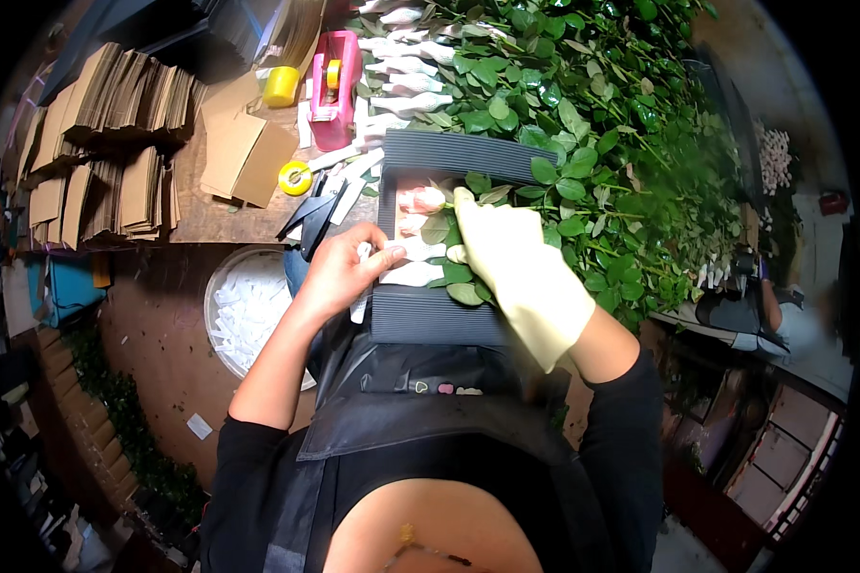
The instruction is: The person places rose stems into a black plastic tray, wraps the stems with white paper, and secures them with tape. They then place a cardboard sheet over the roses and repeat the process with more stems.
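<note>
My bare left hand [344, 268] is at the left side of a dark corrugated cardboard piece [441, 315]. It has a white strip [359, 308] in its grasp, and its thumb touches the tip of a rose bud in a white net sleeve [419, 250]. A second netted bud [412, 273] lies just below. My right hand, in a pale yellow rubber glove [512, 261], lies over the leafy stems, its thumb by the upper netted bud's neck; its other fingers are partly hidden. Above are pink roses without nets [421, 200], on the cardboard.
Leafy rose stems [588, 107] cover the right, their netted heads [412, 84] lined up left. Left are a pink tape dispenser [333, 93], yellow tape roll [295, 177], black tool [315, 218] and brown cardboard stacks [107, 107]. A tub of white strips [251, 311] stands below. A co-worker [774, 308] is far right.
</note>
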Demonstrator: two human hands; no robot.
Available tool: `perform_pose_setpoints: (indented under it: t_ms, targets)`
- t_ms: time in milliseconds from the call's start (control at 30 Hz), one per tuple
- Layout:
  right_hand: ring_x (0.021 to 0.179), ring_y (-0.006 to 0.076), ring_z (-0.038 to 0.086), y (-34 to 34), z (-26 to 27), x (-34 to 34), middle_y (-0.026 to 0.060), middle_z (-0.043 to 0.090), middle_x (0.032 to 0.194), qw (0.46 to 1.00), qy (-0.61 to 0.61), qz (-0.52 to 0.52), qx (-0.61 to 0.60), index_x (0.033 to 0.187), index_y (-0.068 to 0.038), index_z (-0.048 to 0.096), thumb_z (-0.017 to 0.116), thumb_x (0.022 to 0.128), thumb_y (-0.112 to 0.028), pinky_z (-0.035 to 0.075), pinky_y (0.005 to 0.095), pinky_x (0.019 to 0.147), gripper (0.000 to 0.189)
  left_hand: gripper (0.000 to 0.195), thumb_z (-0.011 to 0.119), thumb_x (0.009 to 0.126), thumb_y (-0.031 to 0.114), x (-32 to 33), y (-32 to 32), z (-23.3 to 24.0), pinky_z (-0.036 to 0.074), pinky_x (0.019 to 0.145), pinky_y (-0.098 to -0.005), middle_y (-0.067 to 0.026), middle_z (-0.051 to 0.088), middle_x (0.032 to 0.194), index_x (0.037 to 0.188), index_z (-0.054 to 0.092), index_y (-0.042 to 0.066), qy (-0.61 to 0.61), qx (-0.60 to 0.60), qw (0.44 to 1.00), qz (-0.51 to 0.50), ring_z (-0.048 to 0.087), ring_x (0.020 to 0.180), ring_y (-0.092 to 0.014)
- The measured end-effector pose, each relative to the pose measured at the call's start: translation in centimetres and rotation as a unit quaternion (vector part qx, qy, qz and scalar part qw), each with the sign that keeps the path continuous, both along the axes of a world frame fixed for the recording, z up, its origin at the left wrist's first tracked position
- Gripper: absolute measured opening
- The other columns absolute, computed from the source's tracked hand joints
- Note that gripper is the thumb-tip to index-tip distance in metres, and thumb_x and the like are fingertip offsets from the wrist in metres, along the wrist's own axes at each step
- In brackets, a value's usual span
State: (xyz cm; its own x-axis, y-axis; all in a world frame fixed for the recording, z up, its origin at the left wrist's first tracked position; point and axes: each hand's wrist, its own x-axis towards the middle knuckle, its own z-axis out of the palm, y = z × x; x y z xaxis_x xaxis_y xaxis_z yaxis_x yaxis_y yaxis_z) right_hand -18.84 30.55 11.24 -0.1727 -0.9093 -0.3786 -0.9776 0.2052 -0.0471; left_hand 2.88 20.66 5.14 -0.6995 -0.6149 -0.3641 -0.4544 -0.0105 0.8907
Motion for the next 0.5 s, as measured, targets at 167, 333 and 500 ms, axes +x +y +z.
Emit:
perform_pose_setpoints:
  t_ms: [167,333,500]
  targets:
    - [0.081,0.0300,0.075,0.3,-1.8,0.4,0.0149,0.075,0.086,1.000,0.007,-0.003,-0.020,0.140,0.004,0.051,0.075,0.088,-0.038,0.056,0.0431,0.069,0.071,0.023,0.075,0.096,0.023,0.8,0.3,0.0,0.047,0.064,-0.0280,-0.0014,0.065,0.077,0.086,0.067,0.004,0.061,-0.010,0.998,0.033,0.059,0.071,-0.008]
    - [0.090,0.0279,0.073,3.2,-2.8,-2.3,0.0153,0.075,0.092,0.980,-0.012,0.079,-0.180,0.150,-0.003,0.048,0.071,0.094,-0.041,0.056,0.0428,0.078,0.071,0.015,0.071,0.095,0.009,5.6,-2.7,2.5,0.049,0.075,-0.0270,-0.0010,0.068,0.086,0.082,0.065,0.004,0.198,0.008,0.969,0.150,0.061,0.081,-0.009]
    - [0.077,0.0292,0.072,1.4,6.7,-0.2,0.0097,0.074,0.085,0.978,-0.161,0.048,-0.121,0.129,-0.016,0.067,0.066,0.099,-0.039,0.056,0.0378,0.073,0.038,0.025,0.077,0.091,0.020,5.5,-1.3,1.7,0.045,0.066,-0.0266,0.0007,0.061,0.079,0.084,0.059,0.004,-0.005,-0.001,1.000,0.022,0.053,0.071,-0.006]
